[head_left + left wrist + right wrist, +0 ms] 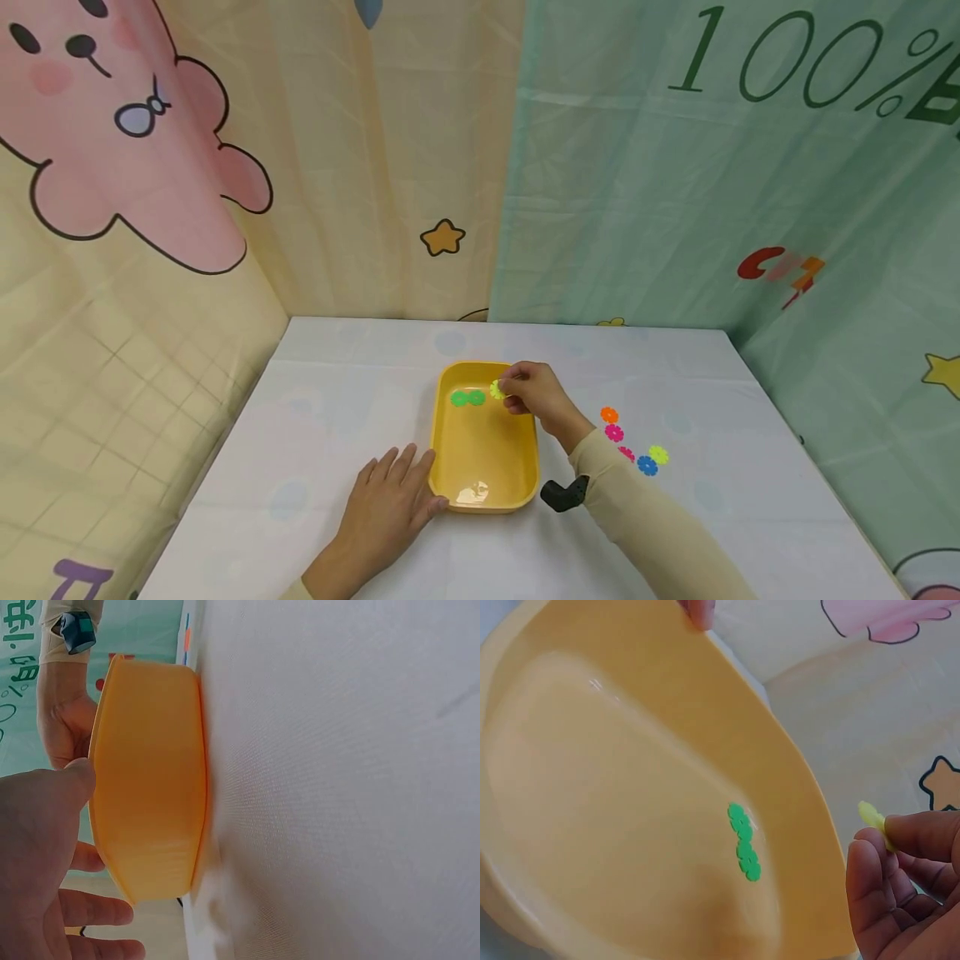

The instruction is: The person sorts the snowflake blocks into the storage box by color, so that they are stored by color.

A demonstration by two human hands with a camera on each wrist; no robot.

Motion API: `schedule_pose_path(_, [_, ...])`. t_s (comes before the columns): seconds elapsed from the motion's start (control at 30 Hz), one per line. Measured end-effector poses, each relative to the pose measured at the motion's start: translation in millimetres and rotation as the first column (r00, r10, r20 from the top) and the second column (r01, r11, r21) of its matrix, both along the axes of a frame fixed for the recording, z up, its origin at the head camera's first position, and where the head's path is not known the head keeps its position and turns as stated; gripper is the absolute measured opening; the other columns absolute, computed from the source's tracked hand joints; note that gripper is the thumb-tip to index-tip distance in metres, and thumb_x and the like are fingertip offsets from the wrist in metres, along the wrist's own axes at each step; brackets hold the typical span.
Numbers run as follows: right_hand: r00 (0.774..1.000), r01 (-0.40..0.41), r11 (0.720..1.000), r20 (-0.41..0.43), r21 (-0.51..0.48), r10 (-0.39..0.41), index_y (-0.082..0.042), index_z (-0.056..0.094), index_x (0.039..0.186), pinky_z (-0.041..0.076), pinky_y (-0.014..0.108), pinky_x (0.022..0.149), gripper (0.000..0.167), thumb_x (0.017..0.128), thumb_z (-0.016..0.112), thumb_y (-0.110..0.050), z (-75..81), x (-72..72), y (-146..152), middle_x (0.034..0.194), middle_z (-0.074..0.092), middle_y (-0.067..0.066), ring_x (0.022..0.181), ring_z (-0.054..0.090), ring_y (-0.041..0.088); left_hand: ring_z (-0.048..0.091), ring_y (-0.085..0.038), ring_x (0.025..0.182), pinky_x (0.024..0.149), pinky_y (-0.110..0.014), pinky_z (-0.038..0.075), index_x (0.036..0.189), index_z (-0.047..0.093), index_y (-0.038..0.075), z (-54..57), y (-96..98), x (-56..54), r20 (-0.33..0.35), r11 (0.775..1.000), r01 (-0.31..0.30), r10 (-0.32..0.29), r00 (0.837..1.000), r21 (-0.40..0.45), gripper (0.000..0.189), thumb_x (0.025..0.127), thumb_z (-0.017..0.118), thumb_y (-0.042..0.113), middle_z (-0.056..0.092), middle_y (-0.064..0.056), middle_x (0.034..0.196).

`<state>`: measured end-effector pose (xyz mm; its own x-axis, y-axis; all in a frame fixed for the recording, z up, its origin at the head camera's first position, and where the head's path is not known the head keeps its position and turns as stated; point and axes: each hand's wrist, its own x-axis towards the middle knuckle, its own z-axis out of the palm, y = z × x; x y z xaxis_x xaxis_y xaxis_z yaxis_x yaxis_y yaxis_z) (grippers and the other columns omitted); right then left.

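Note:
A yellow flower-shaped plastic piece (871,814) is pinched between the thumb and fingers of my right hand (542,398), over the far right part of the yellow tray (483,475). Two green flower-shaped pieces (468,398) lie side by side on the tray's floor near its far end. My left hand (390,504) rests at the tray's near left corner, fingers spread and fairly straight. In the left wrist view its thumb (79,780) touches the tray's rim, seen from the side.
Right of the tray, several loose flower pieces lie on the white table (315,400): an orange one (609,415), pink ones (614,432), a blue one (647,466) and a yellow one (658,454). Printed curtains (390,167) stand behind and beside the table.

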<state>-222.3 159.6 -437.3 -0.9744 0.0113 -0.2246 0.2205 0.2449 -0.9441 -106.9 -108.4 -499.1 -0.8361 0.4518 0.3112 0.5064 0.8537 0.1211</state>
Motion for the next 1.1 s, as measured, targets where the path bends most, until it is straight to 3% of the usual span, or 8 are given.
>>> schedule_pose_path(0.57, [0.999, -0.035, 0.999, 0.021, -0.014, 0.036, 0.001, 0.066, 0.101, 0.062, 0.038, 0.070, 0.008, 0.098, 0.066, -0.006, -17.2, -6.1, -22, 0.089, 0.064, 0.013, 0.062, 0.062, 0.019, 0.051, -0.041, 0.136, 0.107, -0.059, 0.041, 0.146, 0.057, 0.014, -1.1, -0.6, 0.0, 0.044, 1.000, -0.008, 0.008, 0.999, 0.001, 0.069, 0.096, 0.057, 0.062, 0.054, -0.013, 0.150])
schedule_pose_path(0.83, [0.999, -0.013, 0.998, 0.047, 0.065, 0.010, 0.002, 0.067, 0.100, 0.061, 0.032, 0.063, 0.007, 0.095, 0.067, -0.003, -21.3, -11.4, -36, 0.084, 0.065, 0.012, 0.058, 0.062, 0.016, 0.050, -0.041, 0.137, 0.108, -0.058, 0.041, 0.146, 0.057, 0.014, 1.3, 0.5, 0.1, 0.066, 1.000, -0.011, 0.011, 0.998, -0.006, 0.069, 0.096, 0.058, 0.062, 0.054, -0.013, 0.150])
schedule_pose_path(1.1, [0.995, -0.083, 0.986, 0.062, 0.144, 0.075, 0.006, 0.071, 0.096, 0.061, 0.031, 0.063, 0.007, 0.091, 0.067, 0.002, -29.5, -11.5, -52, 0.080, 0.067, 0.012, 0.059, 0.064, 0.019, 0.050, -0.041, 0.136, 0.106, -0.057, 0.042, 0.145, 0.058, 0.014, 1.4, 0.3, -0.6, 0.052, 1.000, -0.012, 0.012, 0.999, -0.001, 0.070, 0.096, 0.056, 0.064, 0.055, -0.015, 0.149])
